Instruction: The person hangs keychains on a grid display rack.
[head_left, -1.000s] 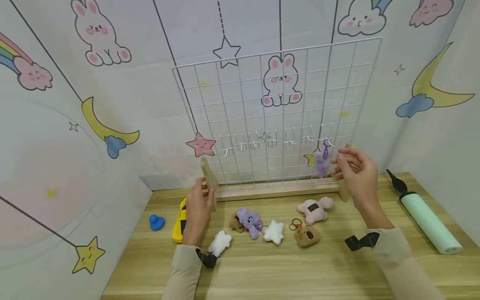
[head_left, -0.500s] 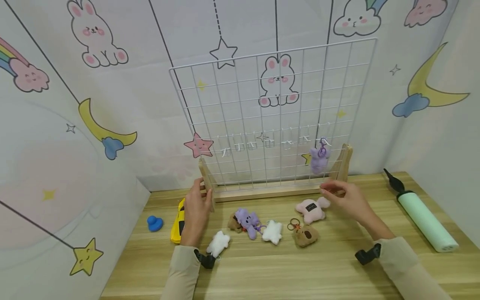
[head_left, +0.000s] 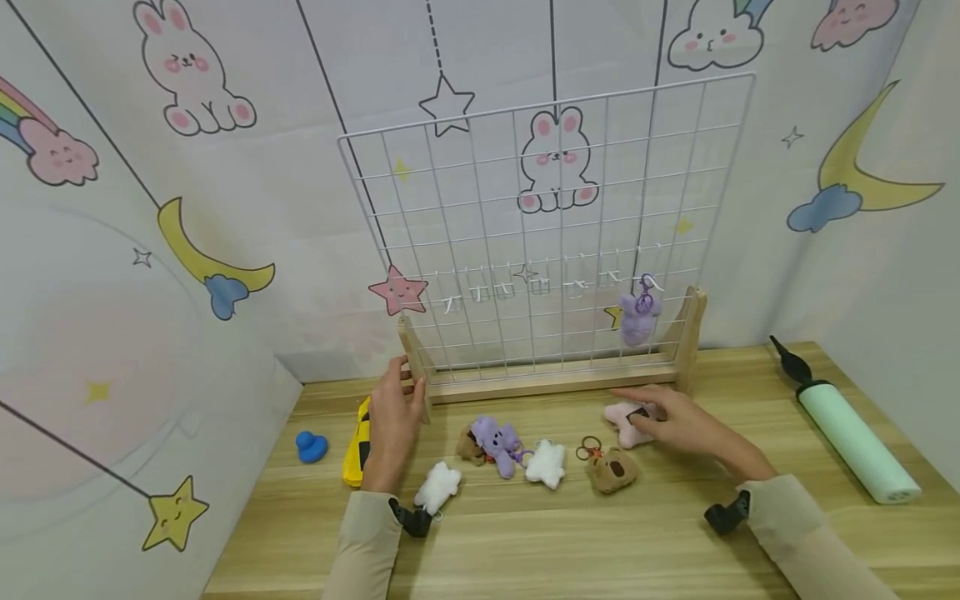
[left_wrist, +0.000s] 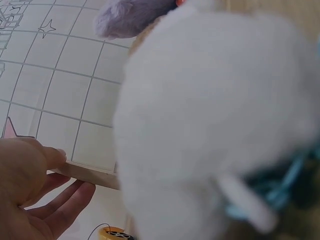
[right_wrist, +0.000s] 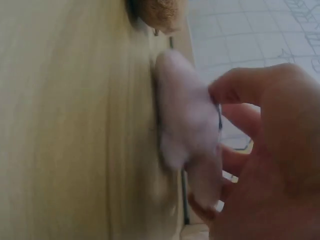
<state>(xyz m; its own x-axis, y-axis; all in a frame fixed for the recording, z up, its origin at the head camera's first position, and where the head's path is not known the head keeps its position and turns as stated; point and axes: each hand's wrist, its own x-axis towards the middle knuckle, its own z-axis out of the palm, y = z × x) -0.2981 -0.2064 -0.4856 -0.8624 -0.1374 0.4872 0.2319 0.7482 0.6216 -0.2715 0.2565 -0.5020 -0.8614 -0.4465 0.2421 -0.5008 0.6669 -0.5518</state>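
My left hand [head_left: 393, 418] grips the left wooden upright [head_left: 417, 354] of a stand that holds a white wire grid [head_left: 487, 192]. In the left wrist view its thumb and fingers lie on either side of that wood [left_wrist: 90, 175]. My right hand [head_left: 693, 432] is low over a pink plush toy [head_left: 621, 423] on the table. The thumb lies by its black label and the fingers reach round the far side, with the pink plush toy [right_wrist: 187, 115] between them. A purple plush keychain [head_left: 637, 323] hangs from a hook on the grid's right.
White plush toys [head_left: 546, 464], a purple plush [head_left: 495, 442] overlapping a brown one, and a brown plush keychain [head_left: 612, 471] lie in front. A blue duck [head_left: 311, 447] and yellow toy car [head_left: 357, 446] are left, a mint pump [head_left: 855, 442] right. Several hooks [head_left: 540, 286] line the grid.
My right hand has come down from beside the hanging purple plush keychain to the pink plush toy, which has shifted slightly right. The left hand has stayed on the upright.
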